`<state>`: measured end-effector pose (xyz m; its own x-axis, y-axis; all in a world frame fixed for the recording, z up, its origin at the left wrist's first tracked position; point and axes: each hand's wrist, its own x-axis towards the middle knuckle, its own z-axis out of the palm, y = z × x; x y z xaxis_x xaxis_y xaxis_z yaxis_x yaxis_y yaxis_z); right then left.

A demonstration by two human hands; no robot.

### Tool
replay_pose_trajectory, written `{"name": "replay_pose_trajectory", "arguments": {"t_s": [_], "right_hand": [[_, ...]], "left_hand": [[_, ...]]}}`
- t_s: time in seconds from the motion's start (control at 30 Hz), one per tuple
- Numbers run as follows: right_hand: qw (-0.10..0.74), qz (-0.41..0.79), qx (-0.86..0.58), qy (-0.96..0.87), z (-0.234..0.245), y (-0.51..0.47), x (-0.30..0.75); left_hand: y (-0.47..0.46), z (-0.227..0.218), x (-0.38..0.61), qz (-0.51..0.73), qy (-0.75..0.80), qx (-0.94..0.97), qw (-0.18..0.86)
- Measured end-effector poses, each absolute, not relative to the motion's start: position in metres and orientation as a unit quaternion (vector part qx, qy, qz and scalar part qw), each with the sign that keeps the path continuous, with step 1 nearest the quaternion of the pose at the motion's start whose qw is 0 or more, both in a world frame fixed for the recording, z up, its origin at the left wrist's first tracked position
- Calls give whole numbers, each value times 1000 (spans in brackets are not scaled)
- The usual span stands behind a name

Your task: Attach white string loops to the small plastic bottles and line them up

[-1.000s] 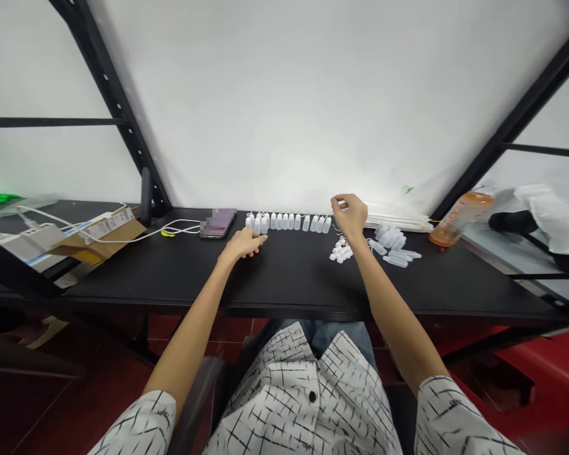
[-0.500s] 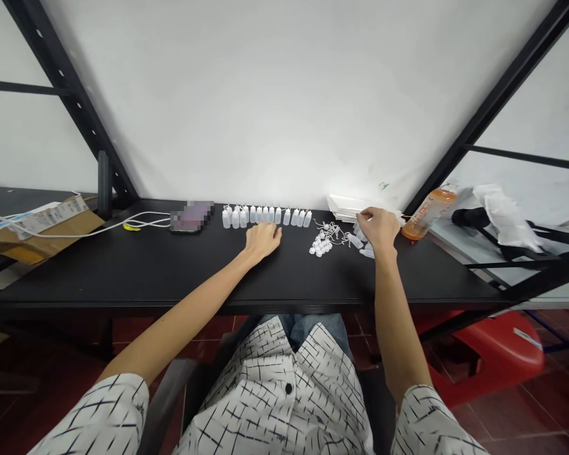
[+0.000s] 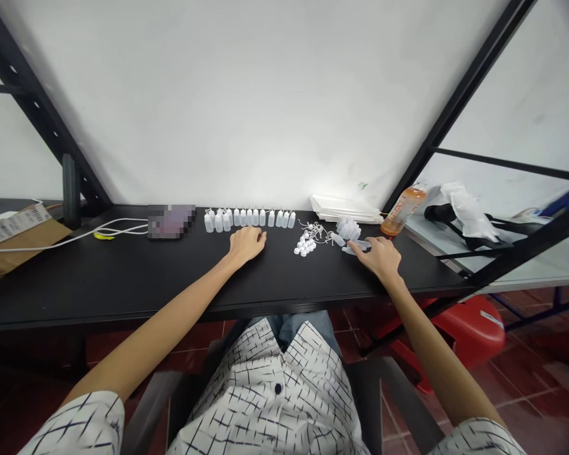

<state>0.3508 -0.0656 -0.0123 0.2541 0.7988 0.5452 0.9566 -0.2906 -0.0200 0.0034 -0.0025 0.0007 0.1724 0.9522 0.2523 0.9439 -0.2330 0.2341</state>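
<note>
My left hand [image 3: 247, 243] rests curled on the black table, close in front of a row of small white squeeze bottles [image 3: 249, 217] with caps on. Its fingertips face away, so anything inside the curl is hidden. Over on the right, my right hand [image 3: 382, 257] is lowered, thumb and forefinger apart, at a group of uncapped translucent bottles [image 3: 348, 229] lying on the table. Its fingers reach the nearest of these bottles, partly covering it. Between the hands lies a small pile of white caps [image 3: 305, 244], with tangled white stringy pieces [image 3: 317, 230] behind it.
White flat packets [image 3: 344, 208] are stacked against the wall, beside an orange bottle [image 3: 403, 210]. A blurred phone-like object [image 3: 171, 222] and a white cable [image 3: 76, 243] lie left, near a cardboard box [image 3: 26, 243]. A red stool [image 3: 474, 332] stands below right.
My right hand has come down from above the loose bottles to their near side, and its fingers have spread. My left hand stays by the row. The view has shifted to the right.
</note>
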Motion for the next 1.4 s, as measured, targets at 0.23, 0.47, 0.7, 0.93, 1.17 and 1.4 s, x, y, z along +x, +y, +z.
{"name": "replay_pose_trajectory", "arguments": {"t_s": [0.23, 0.47, 0.7, 0.93, 1.17, 1.4], "right_hand": [[172, -225, -770, -571, -10, -67, 340], [114, -183, -780, -588, -10, -67, 332], [110, -219, -754, -610, -10, -67, 310], [121, -220, -742, -621, -15, -56, 302], [138, -190, -719, -654, -15, -40, 291], [150, -179, -689, -686, -14, -23, 278]], "left_hand": [[-3, 2, 2, 167, 619, 767, 14], [-4, 2, 2, 166, 616, 770, 17], [-3, 3, 1, 163, 610, 775, 20], [-4, 4, 1, 161, 602, 781, 23], [-4, 4, 1, 157, 600, 784, 23], [-3, 3, 1, 160, 596, 787, 19]]}}
